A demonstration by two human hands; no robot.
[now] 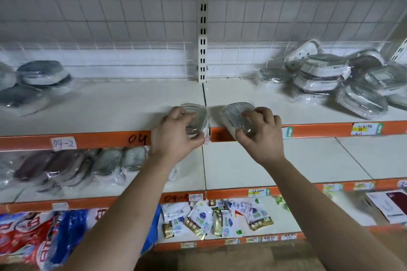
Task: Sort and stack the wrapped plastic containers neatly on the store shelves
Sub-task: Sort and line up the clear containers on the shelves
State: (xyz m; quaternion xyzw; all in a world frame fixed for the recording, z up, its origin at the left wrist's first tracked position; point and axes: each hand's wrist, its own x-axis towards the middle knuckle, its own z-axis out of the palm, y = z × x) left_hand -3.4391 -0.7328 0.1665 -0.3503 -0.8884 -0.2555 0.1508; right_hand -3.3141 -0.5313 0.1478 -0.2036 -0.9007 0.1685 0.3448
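My left hand (175,135) grips a clear, ribbed oval container (195,114) in plastic wrap at the front edge of the upper shelf (132,103). My right hand (261,133) grips a second clear wrapped container (236,113) just right of the shelf seam. The two containers lie side by side, a small gap between them. A loose heap of wrapped grey and white containers (334,79) sits at the right of this shelf. A smaller stack of grey ones (41,77) sits at the far left.
The shelf below holds a row of wrapped dark and grey containers (72,167) at the left, with white board (286,160) to the right. Lower shelves carry small sachets (211,218) and red and blue bags (33,235). A slotted upright (202,28) and wire grid back the shelves.
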